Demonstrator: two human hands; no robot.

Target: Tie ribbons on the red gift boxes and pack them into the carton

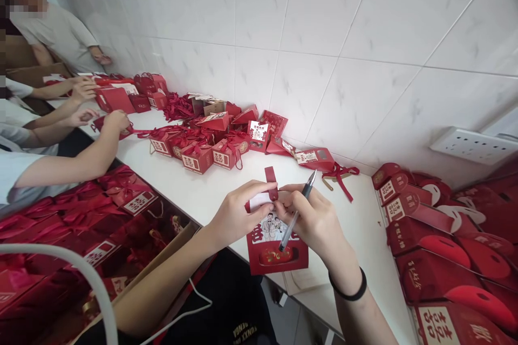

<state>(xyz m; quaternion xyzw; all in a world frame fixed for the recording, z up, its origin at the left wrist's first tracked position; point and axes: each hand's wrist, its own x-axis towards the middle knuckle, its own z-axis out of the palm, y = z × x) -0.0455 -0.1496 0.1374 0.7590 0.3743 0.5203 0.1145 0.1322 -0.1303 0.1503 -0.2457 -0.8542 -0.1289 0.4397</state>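
Observation:
A red gift box (254, 264) with a cut-out window and a cartoon couple on its front is at the table's near edge, between my hands. My left hand (238, 213) is closed on its top, where a white inner part and an upright red strip (270, 174) show. My right hand (318, 221) has a clear pen (288, 235) tucked in its fingers, its dark tip pointing up and away. The fingertips of that hand also pinch at the box top, close to my left thumb; what exactly they pinch is partly hidden.
Red gift boxes with ribbons (197, 158) crowd the table by the tiled wall. Stacked red boxes (437, 280) stand at right, below a power strip (475, 145). A carton of red boxes (133, 237) is at lower left. Co-workers' hands (117, 121) handle boxes at far left.

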